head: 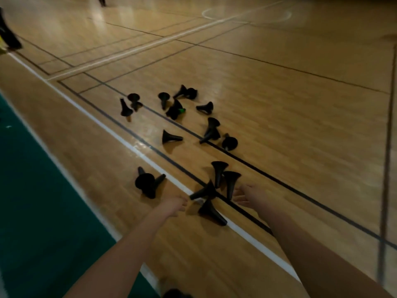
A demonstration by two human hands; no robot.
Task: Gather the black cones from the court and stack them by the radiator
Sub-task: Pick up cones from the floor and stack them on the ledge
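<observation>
Floor (279, 87) was glossy varnished wood strips, reflecting light. Black cones (171, 136) looked matt, smooth, plastic-like. Painted court lines (120, 134) were smooth. Green border (32, 211) along floor's left edge looked flat, dull.

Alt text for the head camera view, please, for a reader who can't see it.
Two bare arms reach down toward a cluster of black cones tipped over on a wooden gym floor; the left hand and right hand are open and hold nothing. More cones lie scattered farther out, across a white line and black court lines.
</observation>
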